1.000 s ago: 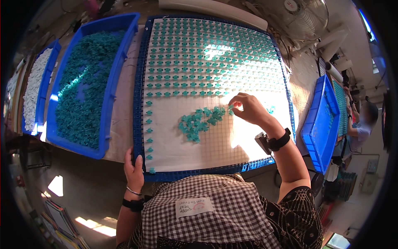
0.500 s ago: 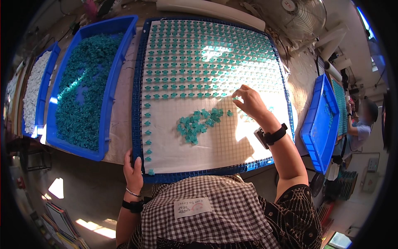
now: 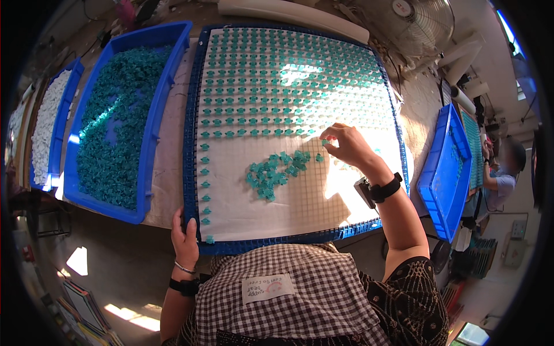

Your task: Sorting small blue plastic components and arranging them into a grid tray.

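A small teal plastic piece (image 3: pixel 325 142) is pinched between the thumb and index finger of my right hand (image 3: pixel 350 145), low over the white gridded sheet. This sheet (image 3: pixel 231 222) lies in a blue-edged tray (image 3: pixel 277 243). Similar pieces stand in even rows (image 3: pixel 248 86) across its far part, and a single column (image 3: pixel 206 184) runs down the left side. A loose heap of teal pieces (image 3: pixel 268 176) lies mid-sheet, left of my right hand. By the tray's near left corner rests my left hand (image 3: pixel 186 242), thumb and index finger apart, holding nothing visible.
On the left stand a blue bin (image 3: pixel 147 167) full of teal pieces and a narrower bin of white pieces (image 3: pixel 49 127). Another blue bin (image 3: pixel 444 179) tilts at the right. Behind are a fan (image 3: pixel 418 26) and a white roll (image 3: pixel 294 17). Another person (image 3: pixel 502 181) works far right.
My right hand has shifted slightly toward me, and the pinched teal piece shows more clearly. My left hand, the heap and the rows look unchanged.
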Motion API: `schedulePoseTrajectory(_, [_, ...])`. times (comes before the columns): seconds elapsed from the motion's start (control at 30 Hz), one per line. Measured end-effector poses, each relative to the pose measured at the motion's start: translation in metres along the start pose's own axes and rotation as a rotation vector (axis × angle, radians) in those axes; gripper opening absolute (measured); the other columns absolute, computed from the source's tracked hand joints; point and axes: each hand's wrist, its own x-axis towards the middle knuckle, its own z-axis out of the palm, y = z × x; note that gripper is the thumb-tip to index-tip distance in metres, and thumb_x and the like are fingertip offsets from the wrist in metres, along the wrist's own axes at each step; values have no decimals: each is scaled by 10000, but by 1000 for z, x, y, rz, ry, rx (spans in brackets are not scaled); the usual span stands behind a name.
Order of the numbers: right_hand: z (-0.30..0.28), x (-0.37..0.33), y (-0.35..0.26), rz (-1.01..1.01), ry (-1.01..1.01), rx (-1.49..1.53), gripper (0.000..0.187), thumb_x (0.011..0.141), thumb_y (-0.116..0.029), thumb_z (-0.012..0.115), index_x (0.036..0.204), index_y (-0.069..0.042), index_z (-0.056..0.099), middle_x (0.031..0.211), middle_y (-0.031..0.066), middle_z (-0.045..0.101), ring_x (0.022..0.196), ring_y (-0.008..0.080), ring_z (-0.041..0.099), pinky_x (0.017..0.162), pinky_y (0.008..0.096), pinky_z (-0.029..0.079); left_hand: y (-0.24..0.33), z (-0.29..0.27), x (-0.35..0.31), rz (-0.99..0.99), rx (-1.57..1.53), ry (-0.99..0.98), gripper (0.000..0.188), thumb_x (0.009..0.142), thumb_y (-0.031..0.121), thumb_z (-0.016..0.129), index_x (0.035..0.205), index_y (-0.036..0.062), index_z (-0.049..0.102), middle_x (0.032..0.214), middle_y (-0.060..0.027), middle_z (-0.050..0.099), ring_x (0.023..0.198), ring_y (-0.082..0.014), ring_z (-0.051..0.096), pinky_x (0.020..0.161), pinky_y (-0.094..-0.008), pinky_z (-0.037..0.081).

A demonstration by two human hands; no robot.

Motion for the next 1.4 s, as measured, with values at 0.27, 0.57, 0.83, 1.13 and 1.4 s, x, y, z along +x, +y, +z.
schedulePoseTrajectory(0.27, [6, 6, 13, 57, 57, 104, 211, 779, -67, 634, 988, -43, 617, 929, 125, 639, 868, 244, 641, 754, 357, 524, 6, 3, 1, 7, -19, -11, 454, 943, 207, 518, 1289, -64, 407, 1171, -119, 544, 1037, -168, 528, 919, -296, 421])
schedulePoseTrajectory(0.57, [-1, 3, -4, 180, 58, 0, 197, 808, -86, 638, 998, -32, 642, 937, 134, 644, 830, 255, 638, 730, 358, 507, 3, 2, -1, 6, -24, 6, 444, 943, 205, 521, 1284, -59, 415, 1155, -115, 553, 1023, -159, 527, 905, -289, 423])
schedulePoseTrajectory(0.83, [0, 11, -6, 138, 95, 106, 134, 840, -86, 625, 947, -27, 678, 910, 128, 630, 793, 276, 627, 718, 374, 506, 5, 2, 0, 10, 26, 19, 443, 942, 216, 524, 1281, -51, 420, 1149, -116, 556, 1019, -162, 528, 905, -292, 422])
schedulePoseTrajectory(1.13, [10, 15, -3, 122, 79, 95, 155, 845, -86, 630, 986, -36, 672, 935, 119, 631, 829, 273, 629, 747, 372, 515, 2, 2, 0, 5, -5, 2, 459, 945, 218, 521, 1293, -59, 407, 1169, -120, 549, 1033, -168, 530, 911, -297, 423])
schedulePoseTrajectory(1.4, [-11, -12, 6, 80, -125, -13, 156, 793, -109, 655, 928, -32, 656, 972, 123, 642, 923, 233, 635, 798, 336, 510, 4, 2, -1, -7, -20, 2, 451, 947, 201, 517, 1299, -56, 401, 1180, -117, 545, 1035, -162, 527, 914, -295, 421])
